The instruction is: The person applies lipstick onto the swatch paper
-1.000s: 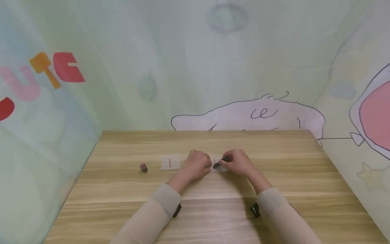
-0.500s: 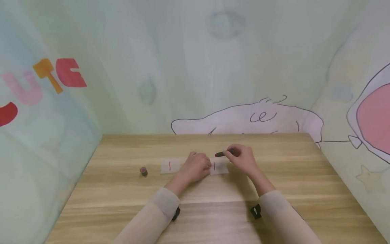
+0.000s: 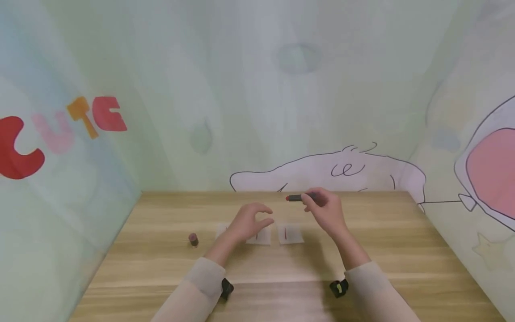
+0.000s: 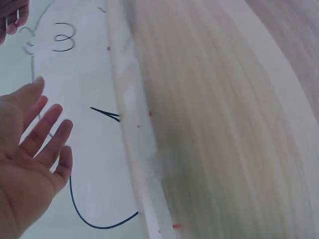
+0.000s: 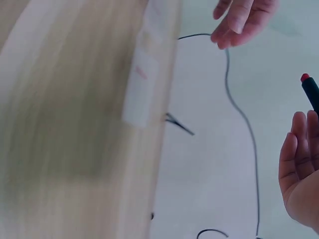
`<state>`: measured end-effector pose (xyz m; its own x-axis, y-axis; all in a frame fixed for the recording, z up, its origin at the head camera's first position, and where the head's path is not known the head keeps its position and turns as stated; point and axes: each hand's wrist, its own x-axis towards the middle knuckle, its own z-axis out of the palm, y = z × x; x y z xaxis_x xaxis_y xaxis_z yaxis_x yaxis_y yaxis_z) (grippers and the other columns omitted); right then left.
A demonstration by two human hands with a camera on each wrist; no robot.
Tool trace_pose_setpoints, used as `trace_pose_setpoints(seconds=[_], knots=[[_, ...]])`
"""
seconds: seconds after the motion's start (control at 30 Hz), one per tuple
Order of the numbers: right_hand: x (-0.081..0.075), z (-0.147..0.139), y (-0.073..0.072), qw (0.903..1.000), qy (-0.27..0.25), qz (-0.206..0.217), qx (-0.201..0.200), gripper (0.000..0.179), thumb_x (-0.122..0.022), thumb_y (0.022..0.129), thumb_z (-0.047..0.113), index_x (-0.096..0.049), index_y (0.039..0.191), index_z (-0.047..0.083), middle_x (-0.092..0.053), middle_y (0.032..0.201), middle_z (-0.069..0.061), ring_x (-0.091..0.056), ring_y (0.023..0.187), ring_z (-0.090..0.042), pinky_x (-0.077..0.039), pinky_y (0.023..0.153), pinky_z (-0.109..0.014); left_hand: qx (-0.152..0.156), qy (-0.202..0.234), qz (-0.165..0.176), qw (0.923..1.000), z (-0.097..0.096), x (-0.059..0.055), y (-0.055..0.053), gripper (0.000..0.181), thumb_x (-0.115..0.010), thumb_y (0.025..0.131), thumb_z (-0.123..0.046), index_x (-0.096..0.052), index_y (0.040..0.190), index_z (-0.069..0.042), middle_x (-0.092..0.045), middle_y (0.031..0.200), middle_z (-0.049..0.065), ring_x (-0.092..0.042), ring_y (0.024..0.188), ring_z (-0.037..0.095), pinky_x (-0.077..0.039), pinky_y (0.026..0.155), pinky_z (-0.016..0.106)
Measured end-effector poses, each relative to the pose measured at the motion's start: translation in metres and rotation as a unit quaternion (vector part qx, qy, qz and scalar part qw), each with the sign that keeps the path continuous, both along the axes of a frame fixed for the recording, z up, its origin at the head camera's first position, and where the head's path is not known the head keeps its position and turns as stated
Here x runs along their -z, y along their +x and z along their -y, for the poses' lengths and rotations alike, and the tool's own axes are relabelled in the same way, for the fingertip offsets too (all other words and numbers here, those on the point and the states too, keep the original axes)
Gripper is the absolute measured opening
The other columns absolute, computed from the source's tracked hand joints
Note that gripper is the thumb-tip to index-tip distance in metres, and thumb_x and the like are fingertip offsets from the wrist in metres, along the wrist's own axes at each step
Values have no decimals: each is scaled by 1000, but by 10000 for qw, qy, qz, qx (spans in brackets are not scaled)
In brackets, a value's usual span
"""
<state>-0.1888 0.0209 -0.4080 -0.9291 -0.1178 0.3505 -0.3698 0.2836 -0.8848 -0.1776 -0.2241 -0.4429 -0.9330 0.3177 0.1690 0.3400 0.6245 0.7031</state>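
My right hand (image 3: 327, 212) holds a lipstick (image 3: 295, 197) with a black tube and a red tip above the table. In the right wrist view the lipstick (image 5: 310, 92) stands out past the fingers, tip upward. My left hand (image 3: 247, 221) hovers over the papers, thumb and fingers apart, holding nothing. Three white paper pieces lie in a row, each with a red stroke: the left paper (image 3: 220, 229), partly behind the left arm, the middle paper (image 3: 263, 238), partly under the left hand, and the right paper (image 3: 295, 235), fully visible.
A small dark cap (image 3: 193, 240) with a pinkish top stands left of the papers. The wood-grain table (image 3: 281, 268) meets a cartoon-printed cloth wall (image 3: 241, 89) at its back edge. Each wrist carries a black camera mount (image 3: 339, 288).
The lipstick has lifted off the right paper and risen up and away with the right hand. My left hand has let go of the papers and opened, uncovering the middle one.
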Motion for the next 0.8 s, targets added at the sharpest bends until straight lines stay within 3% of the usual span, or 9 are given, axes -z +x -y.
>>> trace_pose_setpoints(seconds=[0.27,0.53,0.8], knots=[[-19,12,10,9984,-510,-29,-227,17,-68,98,12,-67,105,-4,-70,87,-17,-67,68,-13,-59,71,-27,-155,1352,403,9899,1,-14,12,27,-74,95,-21,-73,118,-7,-73,118,8,-66,112,23,-51,98,43],[-25,20,17,9958,-849,214,-256,18,-68,97,9,-66,105,-8,-70,87,-19,-67,68,-14,-59,73,-28,-424,2116,982,9715,-2,-25,23,31,-74,94,-29,-72,120,-11,-72,120,7,-66,110,20,-52,98,41],[-34,31,22,9920,-1160,206,-456,19,-67,98,7,-64,105,-10,-71,81,-10,-69,68,-14,-59,76,-29,-382,2862,1102,9510,-4,-36,32,34,-73,95,-28,-69,123,-9,-71,122,6,-66,115,22,-51,100,40]])
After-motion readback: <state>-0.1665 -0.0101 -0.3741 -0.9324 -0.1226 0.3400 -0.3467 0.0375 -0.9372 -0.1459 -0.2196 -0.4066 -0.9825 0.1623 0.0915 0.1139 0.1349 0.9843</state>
